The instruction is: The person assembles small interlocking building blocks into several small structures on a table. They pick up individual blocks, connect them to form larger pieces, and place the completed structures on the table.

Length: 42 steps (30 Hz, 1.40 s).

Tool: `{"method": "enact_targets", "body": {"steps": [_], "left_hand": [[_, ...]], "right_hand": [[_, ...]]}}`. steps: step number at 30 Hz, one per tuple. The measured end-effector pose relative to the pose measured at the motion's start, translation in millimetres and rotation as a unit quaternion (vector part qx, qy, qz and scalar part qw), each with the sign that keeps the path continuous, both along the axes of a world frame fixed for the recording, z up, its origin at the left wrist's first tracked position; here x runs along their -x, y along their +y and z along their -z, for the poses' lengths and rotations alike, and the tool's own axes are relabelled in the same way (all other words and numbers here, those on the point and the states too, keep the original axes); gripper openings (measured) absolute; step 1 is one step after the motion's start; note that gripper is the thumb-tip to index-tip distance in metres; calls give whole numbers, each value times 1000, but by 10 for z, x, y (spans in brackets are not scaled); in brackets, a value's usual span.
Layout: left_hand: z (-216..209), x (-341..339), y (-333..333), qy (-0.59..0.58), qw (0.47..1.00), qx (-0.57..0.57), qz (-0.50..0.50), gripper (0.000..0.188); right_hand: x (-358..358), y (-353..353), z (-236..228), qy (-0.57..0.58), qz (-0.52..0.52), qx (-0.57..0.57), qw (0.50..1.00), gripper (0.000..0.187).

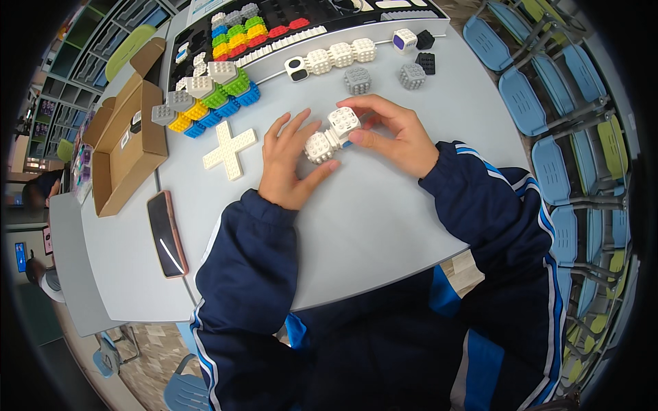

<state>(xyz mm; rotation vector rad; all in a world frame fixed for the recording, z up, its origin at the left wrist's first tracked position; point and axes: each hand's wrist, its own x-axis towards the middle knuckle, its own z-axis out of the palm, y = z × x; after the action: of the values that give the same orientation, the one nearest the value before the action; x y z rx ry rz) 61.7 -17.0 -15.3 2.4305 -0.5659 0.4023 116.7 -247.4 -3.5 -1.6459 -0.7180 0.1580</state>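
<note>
Two white studded cube blocks, one at left (319,147) and one at right (343,120), sit close together between my hands, with a small white piece between them. My right hand (397,133) pinches the right cube, index finger at its top and thumb near a bit of blue at its lower side. My left hand (286,161) curls around the left cube, thumb along its lower edge and index finger near its top; the other fingers are spread. Beyond my hands are two grey studded cubes, one nearer the middle (357,80) and one farther right (412,76).
A row of white cubes (340,55) lies before a parts tray (301,35). Stacked coloured blocks (212,97), a white cross plate (229,150), an open cardboard box (137,151) and a phone (166,234) are at left. Black blocks (425,63) lie far right; blue chairs (522,103) stand beyond.
</note>
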Motion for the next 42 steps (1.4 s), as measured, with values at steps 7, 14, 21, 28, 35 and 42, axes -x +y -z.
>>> {"method": "enact_targets", "body": {"steps": [7, 14, 21, 28, 35, 42], "left_hand": [[22, 6, -27, 19, 998, 66, 8, 57], [53, -5, -2, 20, 995, 99, 20, 44], [44, 0, 0, 22, 993, 109, 25, 43], [25, 3, -13, 24, 993, 115, 25, 42], [3, 15, -30, 35, 991, 125, 18, 42], [16, 13, -25, 35, 991, 127, 20, 42]], "right_hand": [[30, -13, -38, -13, -24, 19, 999, 43], [42, -16, -62, -10, -31, 23, 999, 43], [31, -12, -45, -13, -37, 21, 999, 43], [40, 2, -53, -32, -23, 15, 999, 39], [39, 0, -44, -32, -20, 23, 999, 40], [41, -2, -43, -31, -20, 22, 999, 40]]}}
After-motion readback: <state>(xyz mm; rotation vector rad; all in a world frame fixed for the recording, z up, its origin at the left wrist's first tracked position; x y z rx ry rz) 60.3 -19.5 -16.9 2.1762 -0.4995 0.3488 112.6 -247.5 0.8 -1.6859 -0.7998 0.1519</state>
